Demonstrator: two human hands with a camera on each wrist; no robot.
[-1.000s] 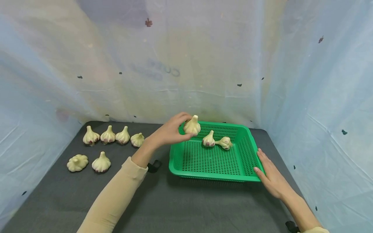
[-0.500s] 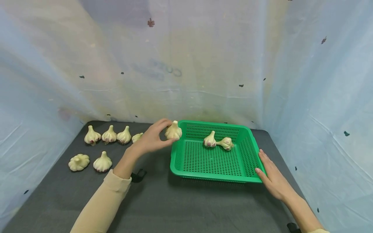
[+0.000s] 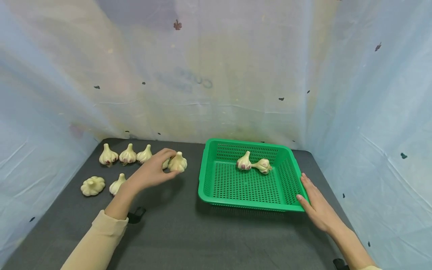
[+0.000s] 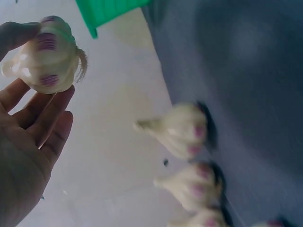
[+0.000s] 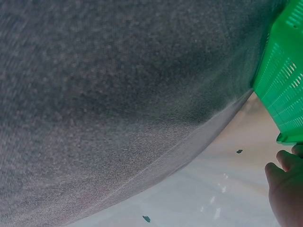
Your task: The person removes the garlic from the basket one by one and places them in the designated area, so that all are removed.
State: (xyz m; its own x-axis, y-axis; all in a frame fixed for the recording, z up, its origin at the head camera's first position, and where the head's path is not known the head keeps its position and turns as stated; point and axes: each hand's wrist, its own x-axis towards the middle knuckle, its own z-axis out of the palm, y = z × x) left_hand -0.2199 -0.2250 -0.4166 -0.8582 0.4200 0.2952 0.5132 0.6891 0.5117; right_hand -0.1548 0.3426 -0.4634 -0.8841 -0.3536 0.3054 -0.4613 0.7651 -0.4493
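Note:
My left hand point(image 3: 150, 171) pinches a garlic bulb point(image 3: 179, 163) between thumb and fingers, above the dark table left of the green basket. In the left wrist view this bulb point(image 4: 49, 56) shows purple streaks and a root tuft. Two more bulbs lie inside the basket point(image 3: 248, 204), one upright point(image 3: 244, 162) and one on its side point(image 3: 263, 166). With fingers extended, my right hand point(image 3: 316, 207) rests against the basket's right rim. A back-row bulb is mostly hidden behind my left hand.
Several garlic bulbs stand at the table's left, a back row with one bulb point(image 3: 108, 155) at its far end, and a nearer pair with a squat bulb point(image 3: 92, 186). Pale plastic sheeting point(image 3: 236, 75) hangs behind and at both sides of the dark table point(image 3: 216, 240).
My left hand has carried the garlic bulb leftward from over the basket's left side to beside the back row. The right hand and the basket have stayed in place.

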